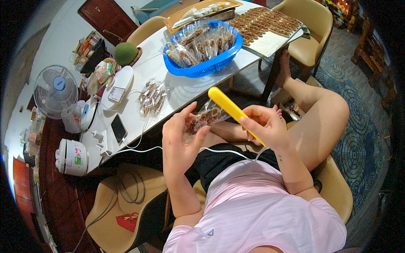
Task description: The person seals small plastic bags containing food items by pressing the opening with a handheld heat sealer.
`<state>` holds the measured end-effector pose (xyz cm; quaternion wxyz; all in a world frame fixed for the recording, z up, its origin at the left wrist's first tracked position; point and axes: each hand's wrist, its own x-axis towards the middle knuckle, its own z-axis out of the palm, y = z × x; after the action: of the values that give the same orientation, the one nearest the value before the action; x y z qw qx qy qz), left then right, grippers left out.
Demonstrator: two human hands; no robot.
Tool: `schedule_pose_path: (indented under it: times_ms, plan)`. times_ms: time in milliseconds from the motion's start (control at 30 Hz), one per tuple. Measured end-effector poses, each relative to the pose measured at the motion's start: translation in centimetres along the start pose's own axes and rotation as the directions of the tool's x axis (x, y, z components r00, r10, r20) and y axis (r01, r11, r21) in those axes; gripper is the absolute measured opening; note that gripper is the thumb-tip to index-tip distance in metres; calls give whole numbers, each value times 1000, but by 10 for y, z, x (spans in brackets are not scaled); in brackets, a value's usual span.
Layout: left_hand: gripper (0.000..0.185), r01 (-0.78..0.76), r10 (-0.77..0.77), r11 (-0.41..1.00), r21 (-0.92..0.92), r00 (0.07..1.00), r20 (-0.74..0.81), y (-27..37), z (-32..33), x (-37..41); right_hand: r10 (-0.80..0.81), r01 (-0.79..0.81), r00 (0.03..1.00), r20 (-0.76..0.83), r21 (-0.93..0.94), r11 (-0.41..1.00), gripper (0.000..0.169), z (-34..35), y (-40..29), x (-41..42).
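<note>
My left hand (177, 139) holds a clear plastic bag (205, 118) with a brown, nut-covered snack piece in it, above my lap. My right hand (265, 125) grips a yellow corded wand-like tool (229, 109), perhaps a bag heat sealer or small flat iron. Its upper end slants up and left across the bag's far end; whether its jaws pinch the plastic cannot be told. A white cord (227, 151) runs from the tool's lower end past my left wrist. Beyond my hands, a blue plastic basket (202, 71) on the table holds several bagged pieces.
More bagged pieces (152, 96) lie on the white table (148, 64). Unbagged pieces (265, 23) cover a tray at the far end. A smartphone (119, 128), power strip (102, 145), rice cooker (72, 157) and fan (56, 91) are at left. An armchair (126, 202) stands beside me.
</note>
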<state>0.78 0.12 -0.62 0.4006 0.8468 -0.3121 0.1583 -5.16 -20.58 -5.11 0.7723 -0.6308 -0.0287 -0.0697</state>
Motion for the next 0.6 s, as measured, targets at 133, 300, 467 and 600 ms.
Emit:
schedule_pose_path:
  times_ms: [133,300,467,600]
  plan:
    - [42,112,-104,979,-170,993,54,-17,4,-1,42,-46,995,94,35,998,24,8,-4,-4]
    - [36,82,-59,967,-240,993,103,-7,3,1,119,-142,983,142,169,975,26,4,3,2]
    - [38,210,-179,942,-261,974,138,3,1,-1,125,-143,987,101,193,971,28,3,3,3]
    - [33,119,-121,966,-230,993,4,1,-2,-2,108,-117,992,63,171,978,30,-1,-1,4]
